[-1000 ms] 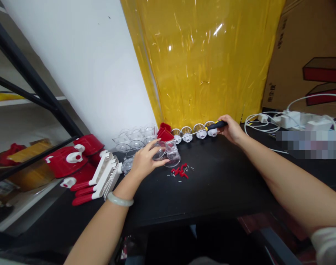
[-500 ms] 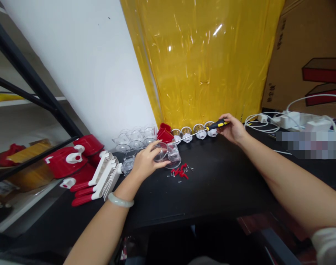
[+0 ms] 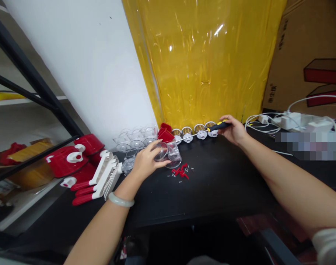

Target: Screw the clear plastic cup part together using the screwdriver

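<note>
My left hand (image 3: 146, 160) is closed around a clear plastic cup-shaped part (image 3: 169, 154) lying on its side on the black table (image 3: 212, 187). My right hand (image 3: 233, 129) grips a black and yellow screwdriver (image 3: 216, 126) at the back of the table, with its shaft pointing left past a row of small white and gold parts (image 3: 194, 132). A small heap of red bits and tiny screws (image 3: 181, 171) lies just right of the cup. Two red parts (image 3: 164, 133) stand behind the cup.
Several clear cups (image 3: 136, 137) stand against the white wall. Red and white plastic housings (image 3: 82, 165) are piled at the left beside a black shelf frame. Yellow film (image 3: 203, 62) hangs behind. White chargers and cables (image 3: 292, 120) lie at the right, below a cardboard box.
My right hand with the screwdriver has shifted slightly, lifting the handle a little. My left hand stays on the clear cup.
</note>
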The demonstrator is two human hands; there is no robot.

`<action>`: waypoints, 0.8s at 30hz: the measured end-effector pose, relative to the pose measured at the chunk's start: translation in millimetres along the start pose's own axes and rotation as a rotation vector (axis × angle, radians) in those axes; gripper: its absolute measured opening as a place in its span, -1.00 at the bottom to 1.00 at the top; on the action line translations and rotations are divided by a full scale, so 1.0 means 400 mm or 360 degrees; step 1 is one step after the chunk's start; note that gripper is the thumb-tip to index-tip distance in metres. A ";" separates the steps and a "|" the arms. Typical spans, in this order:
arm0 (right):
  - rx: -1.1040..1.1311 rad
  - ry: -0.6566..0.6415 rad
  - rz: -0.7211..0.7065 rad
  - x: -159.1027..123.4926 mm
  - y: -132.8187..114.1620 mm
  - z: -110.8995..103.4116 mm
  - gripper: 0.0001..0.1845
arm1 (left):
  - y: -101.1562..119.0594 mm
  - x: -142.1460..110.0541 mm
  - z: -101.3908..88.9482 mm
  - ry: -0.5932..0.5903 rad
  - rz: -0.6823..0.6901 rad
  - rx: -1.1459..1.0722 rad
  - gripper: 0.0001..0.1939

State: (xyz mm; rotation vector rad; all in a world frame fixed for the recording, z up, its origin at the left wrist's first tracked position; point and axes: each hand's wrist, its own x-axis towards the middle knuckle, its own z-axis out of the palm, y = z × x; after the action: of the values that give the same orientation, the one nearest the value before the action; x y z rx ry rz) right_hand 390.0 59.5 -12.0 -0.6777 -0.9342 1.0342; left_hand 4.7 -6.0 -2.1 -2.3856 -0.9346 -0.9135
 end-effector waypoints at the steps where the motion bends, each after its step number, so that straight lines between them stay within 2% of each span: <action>1: -0.0029 0.0007 0.0000 0.001 0.002 -0.001 -0.77 | 0.000 0.000 -0.001 0.0002 0.0003 0.0004 -0.57; 4: -0.0246 0.0039 -0.0040 0.010 0.017 -0.009 -0.55 | 0.001 0.002 -0.004 0.0002 -0.0003 0.0014 -0.57; 6: -0.0412 0.0034 -0.0069 0.017 0.027 -0.013 -0.51 | 0.000 0.002 -0.006 -0.0007 -0.0016 0.0018 -0.57; 9: -0.0479 0.0077 -0.0082 0.022 0.034 -0.014 -0.62 | -0.003 0.001 -0.006 -0.0028 -0.0034 0.0039 -0.58; 12: -0.0358 0.0142 -0.0079 0.020 0.028 -0.007 -0.78 | -0.004 -0.002 -0.002 -0.0034 -0.0043 0.0037 -0.57; 17: -0.0284 0.0186 -0.0045 0.024 0.024 -0.008 -0.84 | -0.003 -0.005 0.004 -0.0066 -0.0044 -0.0004 -0.57; 21: -0.0612 0.0192 -0.0019 0.031 0.039 -0.018 -0.53 | -0.005 -0.003 0.003 -0.0037 -0.0038 0.0013 -0.57; 24: -0.0770 0.0151 -0.0111 0.034 0.051 -0.021 -0.47 | -0.006 -0.001 0.000 -0.0051 -0.0061 0.0032 -0.58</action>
State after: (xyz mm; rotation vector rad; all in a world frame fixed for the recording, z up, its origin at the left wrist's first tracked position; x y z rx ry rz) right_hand 391.8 79.6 -28.5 -1.0768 -1.1278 0.7087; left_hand 2.6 -4.6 -2.2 -2.3793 -1.0001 -0.8782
